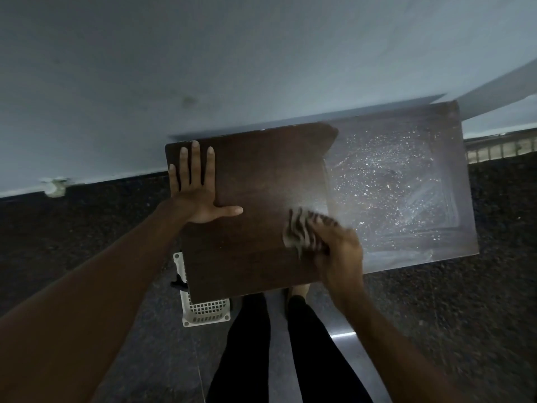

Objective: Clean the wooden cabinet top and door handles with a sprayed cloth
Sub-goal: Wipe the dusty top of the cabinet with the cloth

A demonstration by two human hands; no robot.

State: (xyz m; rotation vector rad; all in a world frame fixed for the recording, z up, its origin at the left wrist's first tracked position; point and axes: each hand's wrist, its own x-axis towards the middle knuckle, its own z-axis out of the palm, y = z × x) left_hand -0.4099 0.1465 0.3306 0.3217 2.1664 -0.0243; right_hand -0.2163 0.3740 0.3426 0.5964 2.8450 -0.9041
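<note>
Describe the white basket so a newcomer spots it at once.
Start at the dark wooden cabinet top by the wall. Under its near-left corner, on the floor left of the person's legs, a basket pokes out. It alone is white plastic with a grid of holes.

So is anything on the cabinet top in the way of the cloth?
Only the left hand, lying flat on the far left part of the cabinet top. The right hand holds the cloth near the middle; to its right there are only shiny specks, nothing standing.
</note>
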